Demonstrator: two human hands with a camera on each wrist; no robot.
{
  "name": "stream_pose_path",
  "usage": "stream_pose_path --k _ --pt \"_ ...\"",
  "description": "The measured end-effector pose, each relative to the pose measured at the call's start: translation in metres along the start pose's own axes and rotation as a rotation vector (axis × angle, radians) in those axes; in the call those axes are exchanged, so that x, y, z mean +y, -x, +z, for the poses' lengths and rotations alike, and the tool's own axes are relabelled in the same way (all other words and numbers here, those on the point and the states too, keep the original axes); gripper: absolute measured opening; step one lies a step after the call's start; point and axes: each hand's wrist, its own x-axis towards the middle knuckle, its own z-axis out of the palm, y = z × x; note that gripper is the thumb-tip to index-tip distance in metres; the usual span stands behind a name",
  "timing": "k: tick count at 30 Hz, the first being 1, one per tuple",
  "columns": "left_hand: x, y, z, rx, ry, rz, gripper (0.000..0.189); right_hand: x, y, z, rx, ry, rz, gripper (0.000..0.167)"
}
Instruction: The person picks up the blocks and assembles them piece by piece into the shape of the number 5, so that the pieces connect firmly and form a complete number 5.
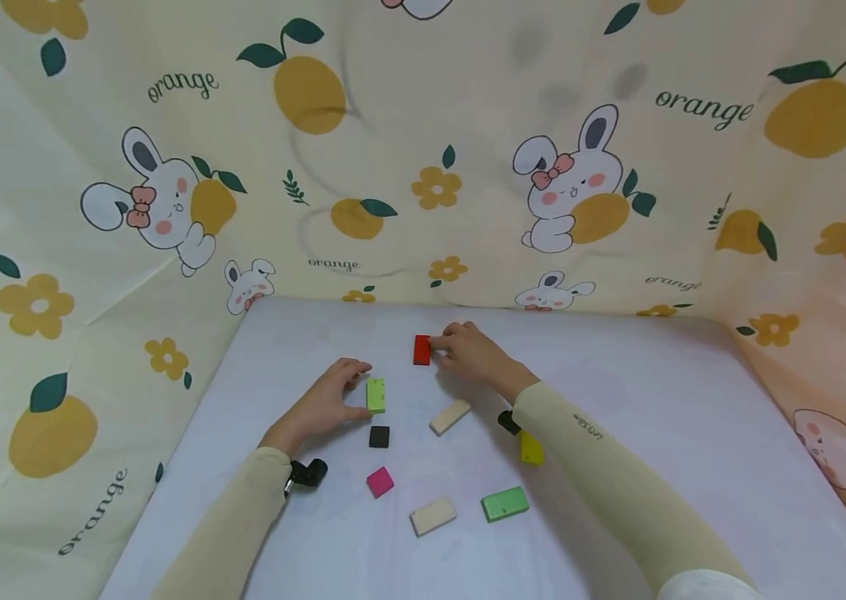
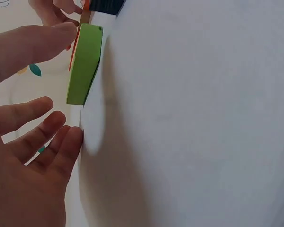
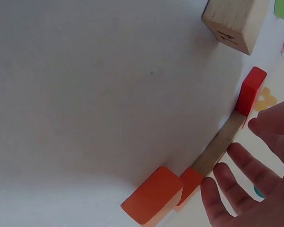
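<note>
My left hand (image 1: 320,406) is spread around a lime green block (image 1: 375,396) lying flat, with the thumb at its near end and the fingers past its far end. In the left wrist view the thumb overlaps the edge of that block. Farther back, my right hand (image 1: 478,358) lies beside a red block (image 1: 422,350), index fingertip at its right side. The right wrist view shows those fingers extended along a plain wooden block (image 3: 220,146), lined up between the red block and an orange block (image 3: 189,185). My right hand hides these last two blocks in the head view.
Nearer on the white table (image 1: 332,550) lie a black block (image 1: 379,437), a pink block (image 1: 380,482), wooden blocks (image 1: 433,517) and a green block (image 1: 505,504). A yellow block (image 1: 531,448) is partly under the right forearm. A printed cloth (image 1: 423,125) hangs behind.
</note>
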Motion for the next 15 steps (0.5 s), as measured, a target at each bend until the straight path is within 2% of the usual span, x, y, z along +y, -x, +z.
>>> stream_pose_path --k 15 --pt "0.0032 -0.0010 0.0057 -0.002 -0.046 -0.001 0.073 -0.0040 0.0006 -0.0014 -0.001 0.055 -0.007 0.041"
